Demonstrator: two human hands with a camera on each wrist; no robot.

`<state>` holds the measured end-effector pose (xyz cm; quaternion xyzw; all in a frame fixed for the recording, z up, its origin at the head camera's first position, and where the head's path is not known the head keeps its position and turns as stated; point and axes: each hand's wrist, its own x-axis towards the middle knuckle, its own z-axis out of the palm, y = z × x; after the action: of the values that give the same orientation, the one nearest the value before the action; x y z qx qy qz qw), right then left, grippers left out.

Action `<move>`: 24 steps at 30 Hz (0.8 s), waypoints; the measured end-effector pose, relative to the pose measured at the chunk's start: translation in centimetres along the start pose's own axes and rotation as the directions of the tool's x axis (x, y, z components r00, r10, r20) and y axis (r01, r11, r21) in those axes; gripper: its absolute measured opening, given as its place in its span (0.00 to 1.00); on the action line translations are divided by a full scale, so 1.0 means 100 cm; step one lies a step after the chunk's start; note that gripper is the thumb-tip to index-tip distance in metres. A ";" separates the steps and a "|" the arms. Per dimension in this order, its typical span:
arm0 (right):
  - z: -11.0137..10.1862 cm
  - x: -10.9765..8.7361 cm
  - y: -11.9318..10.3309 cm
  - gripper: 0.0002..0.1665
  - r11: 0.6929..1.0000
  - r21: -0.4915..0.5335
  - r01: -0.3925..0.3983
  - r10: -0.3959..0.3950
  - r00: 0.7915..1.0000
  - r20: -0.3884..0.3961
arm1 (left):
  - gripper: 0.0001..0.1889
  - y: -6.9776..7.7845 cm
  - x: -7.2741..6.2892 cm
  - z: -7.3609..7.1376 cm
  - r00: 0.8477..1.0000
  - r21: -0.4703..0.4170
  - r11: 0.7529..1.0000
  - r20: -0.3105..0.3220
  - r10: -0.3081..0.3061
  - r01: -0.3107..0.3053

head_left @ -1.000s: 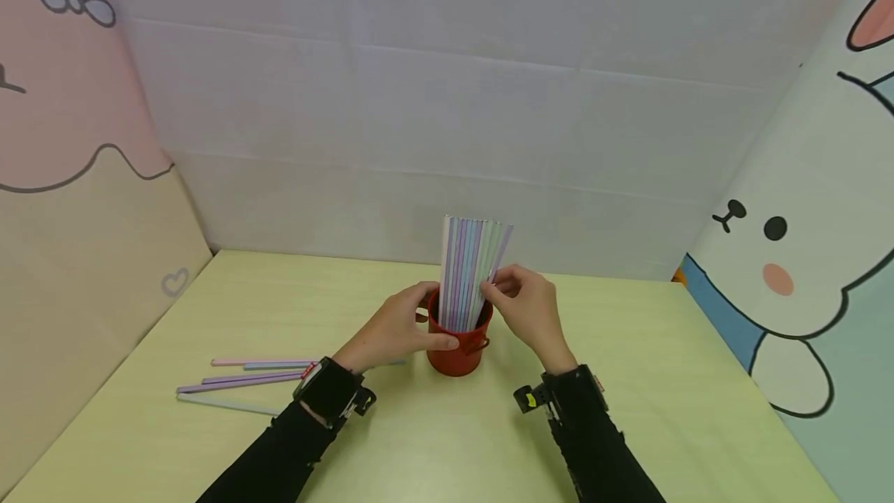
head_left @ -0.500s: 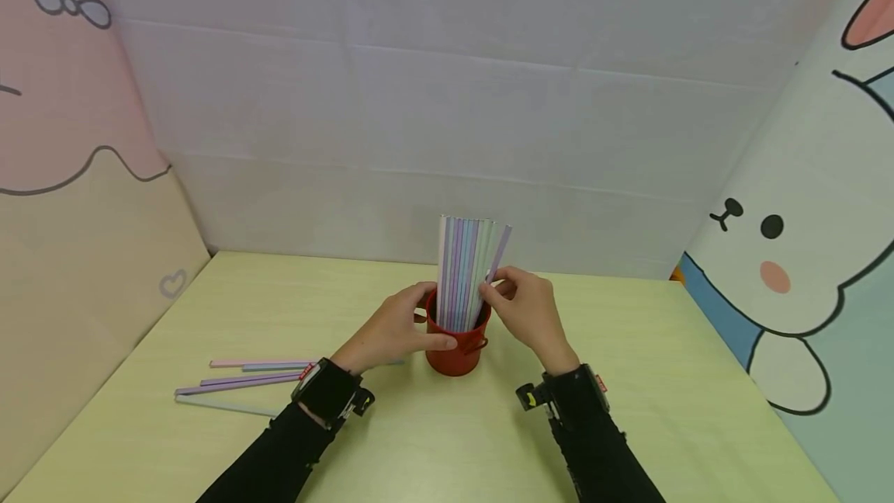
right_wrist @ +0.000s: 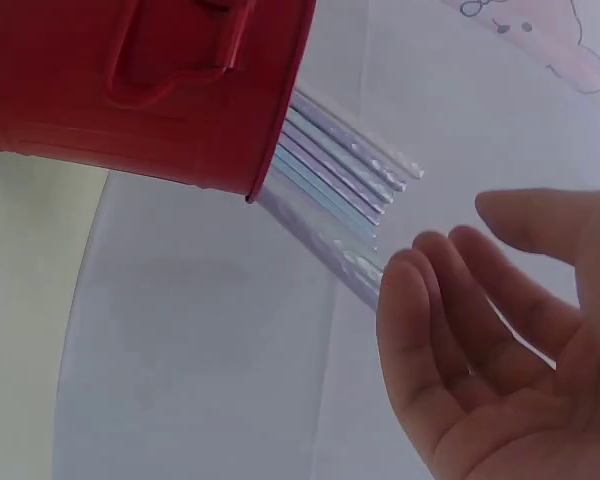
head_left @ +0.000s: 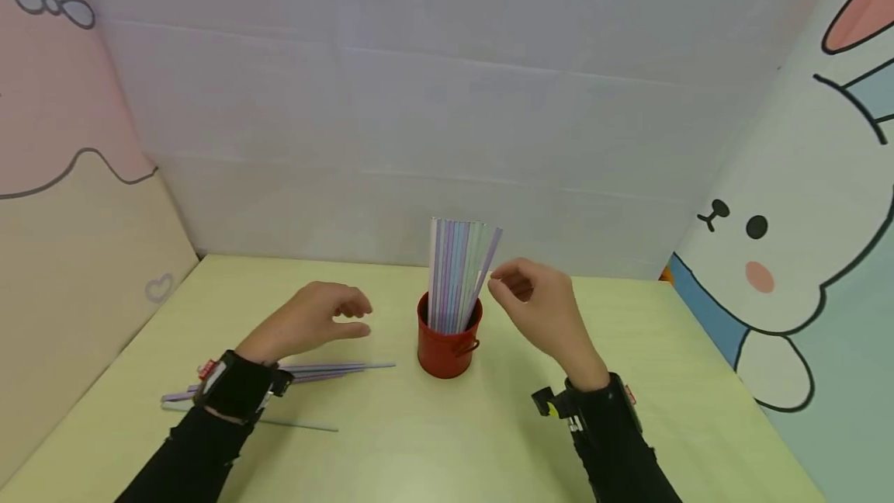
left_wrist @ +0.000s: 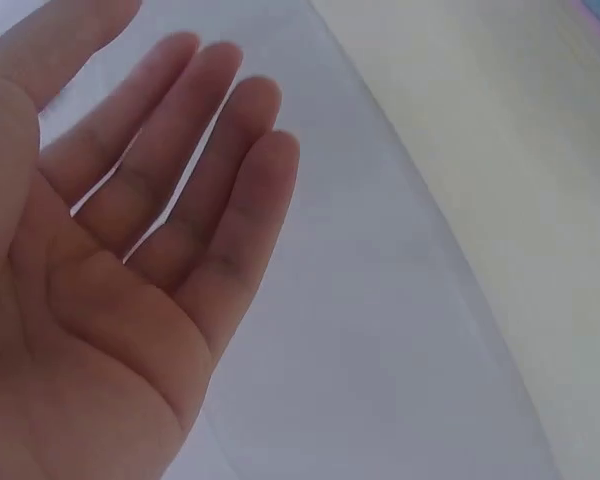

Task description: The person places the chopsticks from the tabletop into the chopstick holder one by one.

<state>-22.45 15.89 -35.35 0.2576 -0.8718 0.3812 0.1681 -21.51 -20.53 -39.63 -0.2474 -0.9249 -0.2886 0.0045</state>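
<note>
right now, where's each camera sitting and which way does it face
Head: on the head, facing forward and down at the table, red bucket and its straws; left hand, right hand and black sleeves show.
Left wrist: worn there, facing past the left hand toward the pale backdrop; only that hand shows.
Right wrist: worn there, facing past the right hand toward the red bucket and straws; only that hand shows.
Shared by head and right wrist: red bucket, straws, right hand.

Screened-in indoor workspace, pale yellow table (head_left: pixel 405 456), plain whitish backdrop (head_left: pixel 447 115), cartoon-printed side panels (head_left: pixel 831 254)
</note>
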 end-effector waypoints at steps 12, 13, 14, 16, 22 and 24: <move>-0.023 -0.028 0.005 0.06 0.989 -0.020 0.147 -0.142 0.977 0.157 | 0.10 -0.097 -0.104 -0.056 0.991 0.217 0.972 0.082 -0.105 0.085; -0.024 -0.030 0.007 0.06 0.989 -0.024 0.148 -0.143 0.978 0.154 | 0.11 -0.101 -0.108 -0.056 0.990 0.224 0.971 0.085 -0.109 0.088; -0.024 -0.031 0.009 0.07 0.989 -0.025 0.148 -0.142 0.978 0.150 | 0.11 -0.104 -0.112 -0.056 0.990 0.229 0.969 0.087 -0.111 0.089; -0.024 -0.034 0.013 0.07 0.989 -0.022 0.145 -0.140 0.979 0.147 | 0.11 -0.109 -0.116 -0.054 0.988 0.231 0.968 0.093 -0.126 0.101; -0.019 -0.034 0.017 0.06 0.987 0.009 0.158 -0.157 0.976 0.150 | 0.12 -0.119 -0.125 -0.044 0.972 0.218 0.956 0.091 -0.218 0.194; -0.018 -0.033 0.017 0.07 0.987 0.013 0.163 -0.163 0.976 0.144 | 0.12 -0.121 -0.126 -0.042 0.970 0.211 0.956 0.084 -0.227 0.205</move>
<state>-20.55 19.29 -36.81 0.3553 -0.8575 0.3469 0.1349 -16.59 -37.16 -44.45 -0.1582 -0.9697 -0.1787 -0.0519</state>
